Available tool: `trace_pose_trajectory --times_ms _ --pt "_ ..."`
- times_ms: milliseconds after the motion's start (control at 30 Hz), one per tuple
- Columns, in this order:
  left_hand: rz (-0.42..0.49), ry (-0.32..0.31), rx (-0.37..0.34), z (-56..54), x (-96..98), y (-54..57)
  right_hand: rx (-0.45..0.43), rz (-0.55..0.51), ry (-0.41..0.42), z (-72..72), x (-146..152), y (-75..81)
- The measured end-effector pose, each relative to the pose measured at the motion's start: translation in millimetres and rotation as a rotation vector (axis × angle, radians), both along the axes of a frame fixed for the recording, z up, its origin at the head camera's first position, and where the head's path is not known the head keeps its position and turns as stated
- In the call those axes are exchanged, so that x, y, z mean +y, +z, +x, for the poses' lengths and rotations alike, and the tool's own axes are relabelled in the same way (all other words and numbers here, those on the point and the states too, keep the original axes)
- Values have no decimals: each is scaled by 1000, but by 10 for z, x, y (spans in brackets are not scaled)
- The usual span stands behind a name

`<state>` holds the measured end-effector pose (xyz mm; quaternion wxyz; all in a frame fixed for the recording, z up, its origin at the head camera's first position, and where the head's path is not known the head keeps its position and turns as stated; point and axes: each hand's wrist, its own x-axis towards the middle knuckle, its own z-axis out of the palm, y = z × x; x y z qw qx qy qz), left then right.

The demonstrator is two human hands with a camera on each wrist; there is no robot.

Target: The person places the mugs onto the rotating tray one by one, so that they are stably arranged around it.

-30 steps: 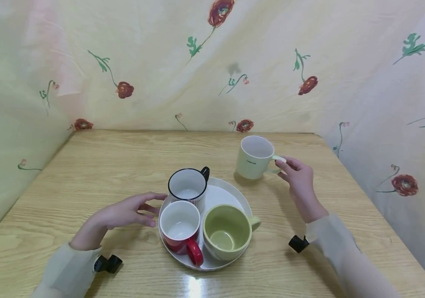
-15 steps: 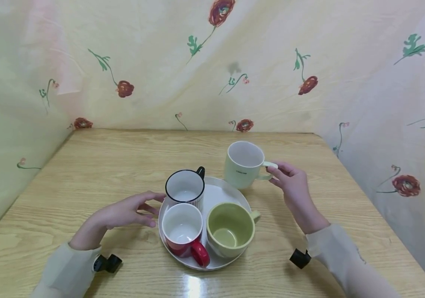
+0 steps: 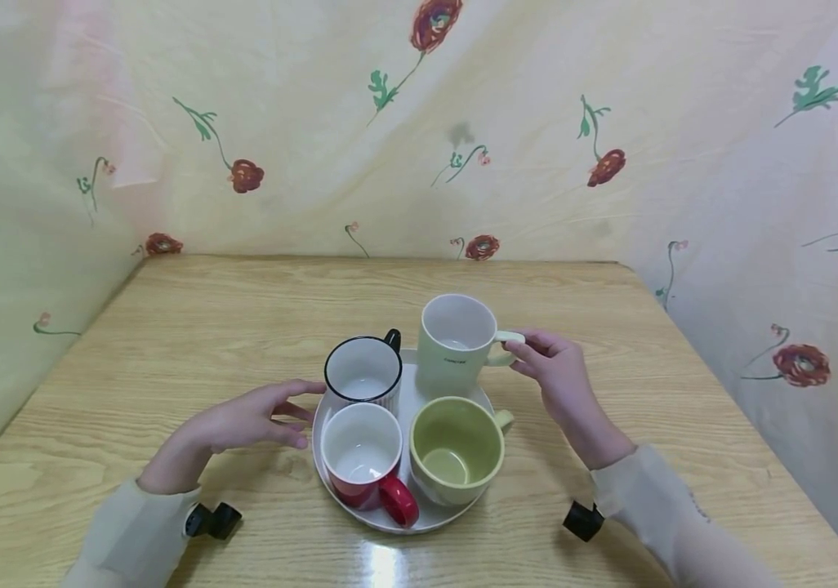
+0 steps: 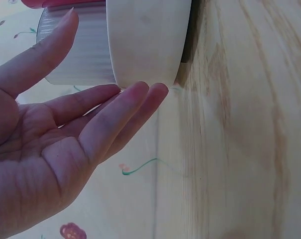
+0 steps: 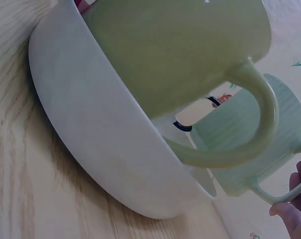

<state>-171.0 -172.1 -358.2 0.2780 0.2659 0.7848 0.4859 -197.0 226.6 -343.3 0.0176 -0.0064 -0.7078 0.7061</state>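
Observation:
My right hand (image 3: 562,380) pinches the handle of a pale green mug (image 3: 448,371), which is upright over the far right part of a round white dish (image 3: 318,457). Whether its base touches the dish is hidden. In the dish stand a white mug with a black rim (image 3: 363,371), a red mug with a white inside (image 3: 345,490) and an olive-green mug (image 3: 456,482). The olive mug's handle crosses in front of the pale mug in the right wrist view. My left hand (image 4: 65,134) has its fingers loosely extended, fingertips at the outer wall of the dish (image 4: 150,40).
The wooden table (image 3: 228,318) runs back to a flowered cloth (image 3: 301,122) hung behind and at both sides. A black wrist device (image 3: 213,520) sits at my left cuff, another black device (image 3: 582,520) at my right.
My right hand has brought the pale green mug leftward and nearer, from the table beyond the dish to over it. The mugs in the dish have shifted slightly. My left hand stays put.

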Motion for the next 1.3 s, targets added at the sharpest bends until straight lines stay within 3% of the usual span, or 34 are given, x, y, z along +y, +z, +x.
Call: trace_pose_trajectory --times_ms 267,967,1300 --pt "2 -8 8 -1 -8 -13 -9 -15 41 33 -87 -1" --pt "-12 -15 28 -1 -17 11 -44 149 166 -3 -54 -147" --pt "-8 -18 25 1 -31 27 -79 198 216 -8 -7 -124"
